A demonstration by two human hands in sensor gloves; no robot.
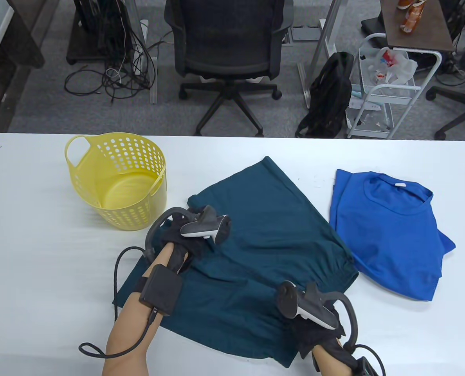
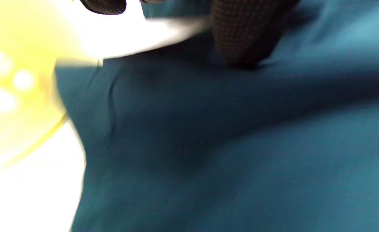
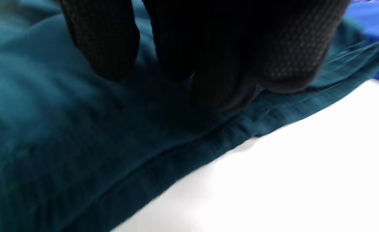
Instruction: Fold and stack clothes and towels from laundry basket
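A dark teal garment [image 1: 256,243] lies spread across the middle of the white table [image 1: 33,250]. My left hand [image 1: 187,244] rests on its left part, below the basket. In the left wrist view a gloved fingertip [image 2: 241,45] presses on the teal cloth [image 2: 241,154], with another fingertip apart from it at the top edge. My right hand [image 1: 314,331] is at the garment's near right edge. In the right wrist view its fingers [image 3: 108,48] and thumb bunch together on the teal hem [image 3: 183,151]. A folded blue T-shirt [image 1: 389,231] lies to the right.
A yellow perforated laundry basket [image 1: 117,180] stands at the left of the table with nothing visible inside; it shows blurred in the left wrist view [image 2: 12,80]. Beyond the table's far edge are an office chair [image 1: 226,51], a backpack and a white cart.
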